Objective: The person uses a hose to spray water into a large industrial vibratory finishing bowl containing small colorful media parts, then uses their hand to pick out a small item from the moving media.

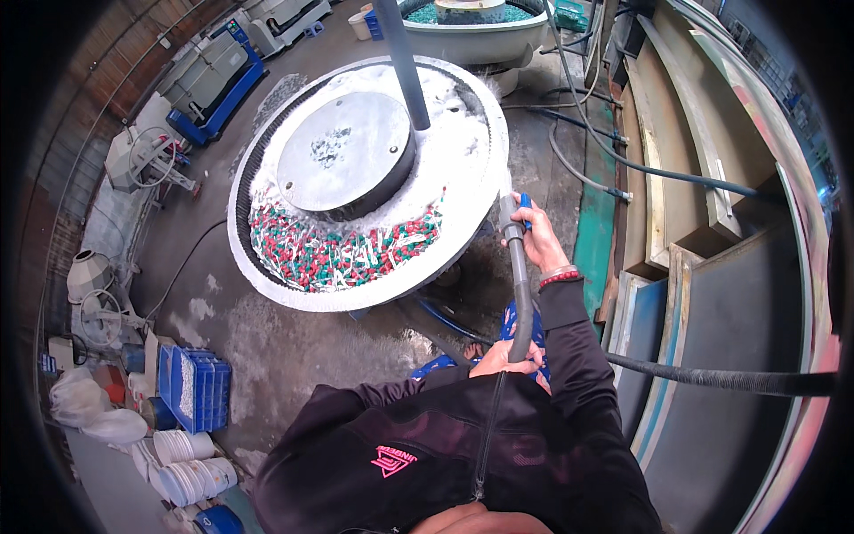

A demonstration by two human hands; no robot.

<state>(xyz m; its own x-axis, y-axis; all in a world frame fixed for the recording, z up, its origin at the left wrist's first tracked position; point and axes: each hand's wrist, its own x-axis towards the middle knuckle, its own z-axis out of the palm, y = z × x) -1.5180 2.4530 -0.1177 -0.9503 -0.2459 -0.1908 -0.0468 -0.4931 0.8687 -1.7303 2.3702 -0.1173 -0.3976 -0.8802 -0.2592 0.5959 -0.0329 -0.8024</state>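
Observation:
My right hand (541,238), with a red beaded bracelet at the wrist, is closed around the grey pipe end (510,218) of a hose, by its blue valve handle (526,209). Lower down, close to my body, my left hand (498,359) grips the dark hose (522,316) where it bends. The pipe end points at the rim of a large round vibratory finishing bowl (363,300). White foam (460,147) covers much of its trough. Red and green media with pale, thin metal-looking pieces (342,256) lie along the near side.
A round lid (342,142) tops the bowl's centre, beside a dark upright post (405,62). Wooden-edged troughs (663,178) and hoses (676,178) line the right. A blue crate (209,392) and white buckets (196,476) stand left. Another bowl (480,40) is behind.

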